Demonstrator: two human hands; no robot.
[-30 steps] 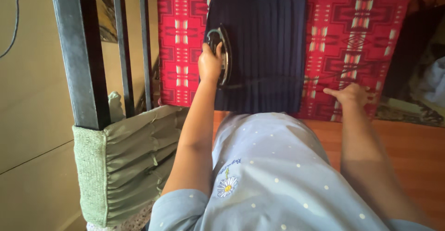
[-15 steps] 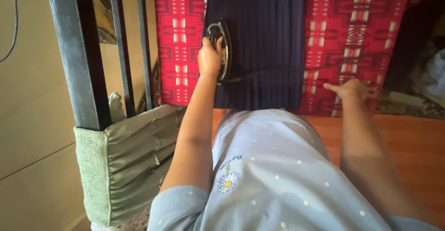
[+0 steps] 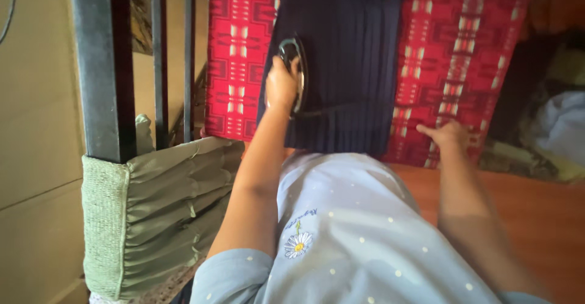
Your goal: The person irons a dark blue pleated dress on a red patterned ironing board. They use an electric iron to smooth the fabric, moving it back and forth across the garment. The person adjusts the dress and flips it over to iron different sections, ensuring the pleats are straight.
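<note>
The left hand (image 3: pixel 281 86) is closed around the handle of a clothes iron (image 3: pixel 295 66), whose metal body sits flat on a dark navy pleated garment (image 3: pixel 350 54), near that garment's left edge. A dark cord (image 3: pixel 329 110) trails from the iron's near end across the pleats to the right of the grip. Under the garment lies a red patterned blanket (image 3: pixel 234 54), showing on both sides of the navy cloth. Well to the right of the iron, the right hand (image 3: pixel 448 134) rests palm down with fingers spread loosely on the blanket's near edge, holding nothing. Nearer than the grip, the person's light blue dotted garment (image 3: pixel 347 225) with a small daisy motif fills the lower view, over an orange-brown floor (image 3: pixel 536 200). To the left of the grip stand dark metal bars (image 3: pixel 100 66), with a green ruffled cloth (image 3: pixel 164 212) wrapped at their base.
</note>
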